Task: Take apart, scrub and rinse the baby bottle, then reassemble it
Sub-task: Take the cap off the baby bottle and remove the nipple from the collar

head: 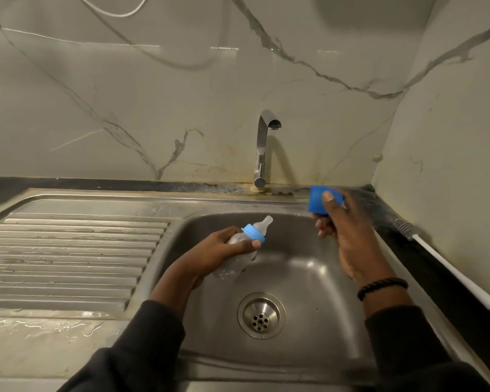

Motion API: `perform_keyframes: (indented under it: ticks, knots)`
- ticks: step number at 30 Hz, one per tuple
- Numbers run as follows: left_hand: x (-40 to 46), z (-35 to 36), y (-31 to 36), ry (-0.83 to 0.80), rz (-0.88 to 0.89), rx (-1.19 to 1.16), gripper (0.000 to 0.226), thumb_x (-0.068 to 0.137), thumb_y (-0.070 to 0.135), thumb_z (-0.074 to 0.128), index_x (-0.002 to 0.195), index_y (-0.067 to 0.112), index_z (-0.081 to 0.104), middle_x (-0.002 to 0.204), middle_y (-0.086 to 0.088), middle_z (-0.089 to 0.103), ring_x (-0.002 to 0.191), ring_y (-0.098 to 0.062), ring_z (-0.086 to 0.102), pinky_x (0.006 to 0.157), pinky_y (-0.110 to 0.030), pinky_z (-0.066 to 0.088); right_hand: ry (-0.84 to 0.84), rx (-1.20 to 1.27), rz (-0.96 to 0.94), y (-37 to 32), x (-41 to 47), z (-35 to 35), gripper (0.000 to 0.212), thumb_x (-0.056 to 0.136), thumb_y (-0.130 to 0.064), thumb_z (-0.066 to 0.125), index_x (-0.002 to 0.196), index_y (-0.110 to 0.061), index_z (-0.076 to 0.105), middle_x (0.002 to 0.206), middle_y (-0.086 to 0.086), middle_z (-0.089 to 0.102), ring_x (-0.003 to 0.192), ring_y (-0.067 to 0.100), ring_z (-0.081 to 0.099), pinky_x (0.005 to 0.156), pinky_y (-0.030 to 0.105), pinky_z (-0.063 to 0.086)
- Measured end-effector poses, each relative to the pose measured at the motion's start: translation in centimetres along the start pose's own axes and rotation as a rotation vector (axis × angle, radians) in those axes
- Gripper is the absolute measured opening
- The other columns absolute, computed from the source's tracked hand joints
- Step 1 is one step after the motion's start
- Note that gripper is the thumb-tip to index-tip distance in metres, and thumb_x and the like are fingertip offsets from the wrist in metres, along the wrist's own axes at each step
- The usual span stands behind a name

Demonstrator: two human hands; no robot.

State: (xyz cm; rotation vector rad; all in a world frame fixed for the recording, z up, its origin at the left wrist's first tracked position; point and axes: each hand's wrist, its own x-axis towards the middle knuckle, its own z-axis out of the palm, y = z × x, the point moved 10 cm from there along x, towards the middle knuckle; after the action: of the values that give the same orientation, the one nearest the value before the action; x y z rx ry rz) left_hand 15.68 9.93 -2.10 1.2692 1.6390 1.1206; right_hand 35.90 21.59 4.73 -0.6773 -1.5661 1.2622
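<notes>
- Steel sink lies below both hands, its ribbed drainboard out past the left hand
- Tap rises beyond and between the hands
- Bottle brush lies on the dark counter, outside the right hand
- Left hand curls round the clear baby bottle, tilted over the basin, blue ring and teat still on
- Right hand grips the blue cap, held apart from the bottle

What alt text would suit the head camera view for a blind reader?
Over a steel sink, the left hand grips a clear baby bottle with its teat on; the right hand holds its blue cap. A bottle brush lies on the right counter.
</notes>
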Motion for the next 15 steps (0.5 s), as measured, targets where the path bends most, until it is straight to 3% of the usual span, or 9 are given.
perform_keyframes:
  ticks: [5,10,15]
  knots:
    - [0.8,-0.1,-0.4,0.074,-0.004,0.056,0.042,0.077,0.046,0.079,0.111,0.026,0.063,0.104,-0.004,0.07,0.096,-0.022,0.069,0.087,-0.037,0.059,-0.085,-0.492,0.085,4.2,-0.5,2.0,0.033,0.086,-0.033,0.071,0.111,-0.022,0.052,0.094,-0.003,0.063,0.077,0.014,0.061,0.067,0.026,0.048]
    - [0.9,-0.5,-0.5,0.148,0.025,0.086,0.041,0.077,0.043,0.079,0.109,0.024,0.063,0.1,-0.002,0.069,0.091,-0.017,0.068,0.082,-0.03,0.056,-0.2,-0.981,0.214,10.6,-0.9,0.4,0.037,0.077,-0.023,0.077,0.1,-0.016,0.048,0.105,0.01,0.059,0.089,0.025,0.058,0.071,0.031,0.041]
    - [0.7,-1.4,-0.4,0.223,0.036,0.034,0.044,0.077,0.034,0.081,0.113,0.019,0.062,0.102,-0.003,0.068,0.093,-0.018,0.067,0.081,-0.027,0.054,-0.396,-1.194,0.343,15.5,-2.3,0.4,0.048,0.078,-0.016,0.077,0.116,-0.01,0.048,0.121,0.015,0.05,0.1,0.027,0.053,0.08,0.032,0.041]
